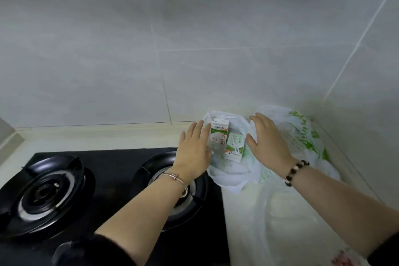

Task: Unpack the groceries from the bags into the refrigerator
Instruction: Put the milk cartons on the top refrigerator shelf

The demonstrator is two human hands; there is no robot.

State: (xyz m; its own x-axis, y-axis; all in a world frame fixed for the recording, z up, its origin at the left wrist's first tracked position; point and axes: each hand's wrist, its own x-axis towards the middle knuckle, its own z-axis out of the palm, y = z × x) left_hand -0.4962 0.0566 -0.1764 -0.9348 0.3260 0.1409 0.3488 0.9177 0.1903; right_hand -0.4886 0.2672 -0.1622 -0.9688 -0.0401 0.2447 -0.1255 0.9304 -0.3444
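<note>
Your left grip point(194, 149): released, fingers straight and together, laid flat against the left side of the white plastic bag point(228, 173), right beside the tall milk carton point(219, 138). Your right grip point(269, 142): released, fingers spread, palm down on the bag's right edge, holding nothing. Head view, contents: tall milk carton upright inside the open bag, white and green with red characters; small carton point(235, 147) leaning at its right side, between your two grips. Bag stands on the pale worktop point(244, 222), near the corner of the tiled wall point(151, 49). Second bag point(306, 136), green print, just behind your right grip. Black gas hob point(112, 179), two burners, under your left forearm. Metal bangle point(176, 179) on your left wrist, bead bracelet point(295, 171) on your right.
</note>
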